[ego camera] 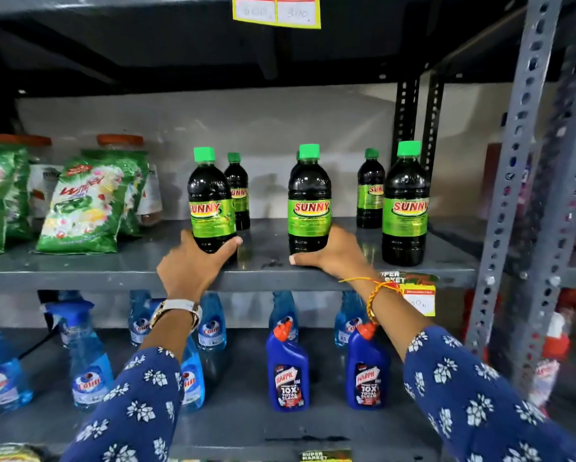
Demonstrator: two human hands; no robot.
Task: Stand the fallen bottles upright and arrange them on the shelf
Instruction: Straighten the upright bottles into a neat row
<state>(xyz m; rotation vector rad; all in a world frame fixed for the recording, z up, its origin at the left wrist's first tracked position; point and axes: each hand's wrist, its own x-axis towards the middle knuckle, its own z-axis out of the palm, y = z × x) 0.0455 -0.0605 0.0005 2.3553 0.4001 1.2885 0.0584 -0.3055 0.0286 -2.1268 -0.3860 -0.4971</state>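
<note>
Left hand and right hand grip upright bottles.

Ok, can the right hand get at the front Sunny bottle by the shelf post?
Probably yes: the front right bottle stands clear at the shelf edge, nothing between, but the right hand must first release the middle bottle.
</note>
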